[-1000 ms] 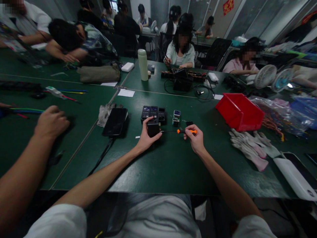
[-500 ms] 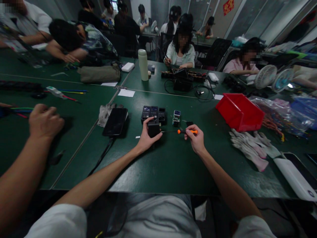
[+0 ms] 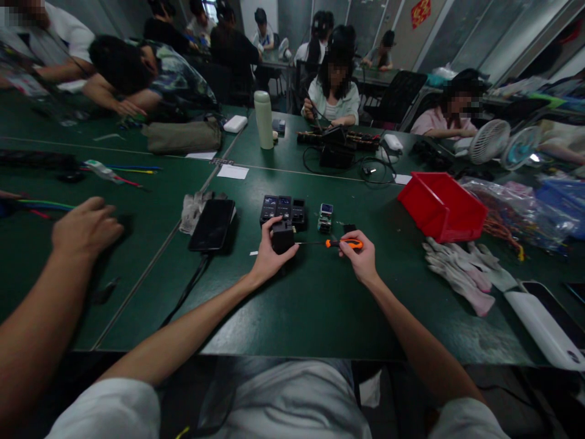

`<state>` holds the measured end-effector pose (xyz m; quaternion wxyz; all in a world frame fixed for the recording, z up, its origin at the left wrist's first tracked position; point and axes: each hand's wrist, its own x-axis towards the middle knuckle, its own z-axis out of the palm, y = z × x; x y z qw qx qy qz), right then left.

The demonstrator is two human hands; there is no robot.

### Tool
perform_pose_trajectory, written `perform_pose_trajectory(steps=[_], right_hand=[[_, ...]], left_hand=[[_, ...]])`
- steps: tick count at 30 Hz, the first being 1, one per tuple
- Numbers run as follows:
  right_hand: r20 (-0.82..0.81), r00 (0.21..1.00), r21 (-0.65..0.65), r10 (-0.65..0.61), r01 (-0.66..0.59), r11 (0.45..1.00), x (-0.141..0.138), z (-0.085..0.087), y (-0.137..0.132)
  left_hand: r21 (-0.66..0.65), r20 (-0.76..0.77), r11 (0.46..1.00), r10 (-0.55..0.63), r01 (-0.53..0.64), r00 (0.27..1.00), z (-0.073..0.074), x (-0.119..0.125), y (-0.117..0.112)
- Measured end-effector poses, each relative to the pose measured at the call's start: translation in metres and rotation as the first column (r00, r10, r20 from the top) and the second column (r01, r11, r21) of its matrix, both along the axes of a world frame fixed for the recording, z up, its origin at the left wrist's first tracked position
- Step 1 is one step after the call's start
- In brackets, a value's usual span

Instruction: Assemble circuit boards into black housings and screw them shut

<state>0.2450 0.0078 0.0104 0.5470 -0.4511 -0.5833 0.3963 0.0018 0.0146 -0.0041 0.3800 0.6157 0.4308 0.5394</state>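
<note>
Just above the middle of the frame, a small black module (image 3: 283, 236) stands on the green table (image 3: 320, 305), clamped in the left hand (image 3: 269, 256), thumb on one side and fingers over the top. The right hand (image 3: 361, 259) is closed on the orange handle of a screwdriver (image 3: 338, 243), whose thin shaft lies level and reaches to the module's right side; whether the tip sits in a screw cannot be told. Judging from this, the module is in mid-work, not finished. Just behind it three similar black units (image 3: 283, 210) stand in a row, with a smaller greenish part (image 3: 325, 217) beside them, apparently set aside. Left of these lies a dark phone (image 3: 212, 224); to the right a red bin (image 3: 441, 206) and white gloves (image 3: 461, 271). At far left a co-worker's hand (image 3: 85, 228) rests on the neighbouring table.
</note>
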Motion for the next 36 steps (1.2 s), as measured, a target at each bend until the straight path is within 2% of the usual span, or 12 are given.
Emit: perform_pose_trajectory(steps=[8, 13, 19, 23, 26, 36], right_hand=[[0.010, 1.000, 0.032, 0.009, -0.010, 0.999, 0.0030, -0.0055, 0.0033], [-0.057, 0.998, 0.071, 0.042, -0.038, 0.997, 0.0003, -0.0039, 0.0040], [-0.068, 0.995, -0.026, 0.066, -0.068, 0.997, -0.0015, 0.0013, 0.0020], [-0.029, 1.000, -0.067, 0.013, -0.015, 0.998, -0.0014, 0.0007, 0.0025], [-0.035, 0.999, -0.056, -0.023, 0.021, 0.998, -0.0019, 0.0000, 0.0030], [-0.140, 0.990, -0.017, 0.011, -0.014, 1.000, -0.0020, -0.0043, 0.0052]], left_hand=[[-0.006, -0.015, 1.000, -0.012, 0.012, 1.000, 0.0012, -0.0001, -0.0017], [-0.008, -0.026, 1.000, -0.005, 0.005, 1.000, 0.0019, -0.0005, -0.0015], [-0.014, -0.021, 1.000, -0.024, 0.024, 0.999, 0.0035, -0.0004, -0.0025], [-0.014, -0.022, 1.000, -0.028, 0.028, 0.999, 0.0038, -0.0002, -0.0031], [-0.018, -0.013, 0.999, -0.046, 0.045, 0.999, 0.0032, 0.0000, -0.0029], [-0.024, -0.004, 0.997, -0.079, 0.079, 0.997, 0.0029, -0.0008, -0.0031]])
